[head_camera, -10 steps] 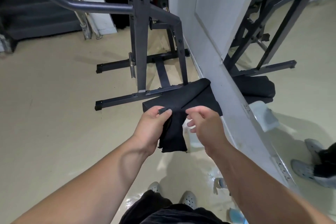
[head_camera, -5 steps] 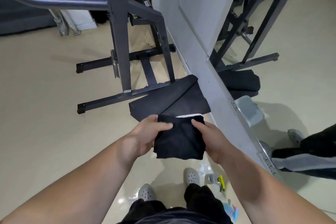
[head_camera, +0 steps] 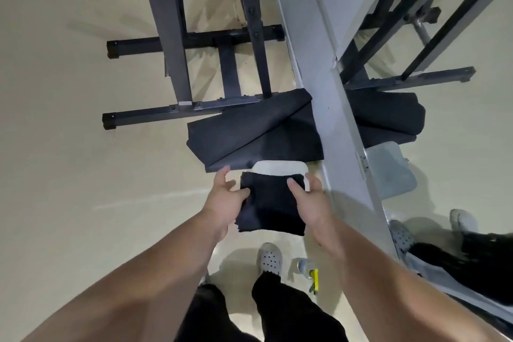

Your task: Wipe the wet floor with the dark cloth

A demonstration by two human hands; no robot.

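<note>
Both hands hold a folded dark cloth point(head_camera: 270, 204) above the cream floor point(head_camera: 83, 175): left hand point(head_camera: 226, 200) pinching its left edge, right hand point(head_camera: 308, 197) gripping the right edge, thumb on top. Beyond the cloth, a white pad point(head_camera: 280, 168) lies on the floor, touching a larger black mat point(head_camera: 255, 130) that sits against the foot of a dark metal rack point(head_camera: 177, 64). Mirror point(head_camera: 444, 119) along the right. Grey perforated clog point(head_camera: 270, 258) below; small bottle point(head_camera: 306, 268) just beside it.

Dim, even indoor light — soft shadows, slight motion blur, wide-angle bending at edges.
</note>
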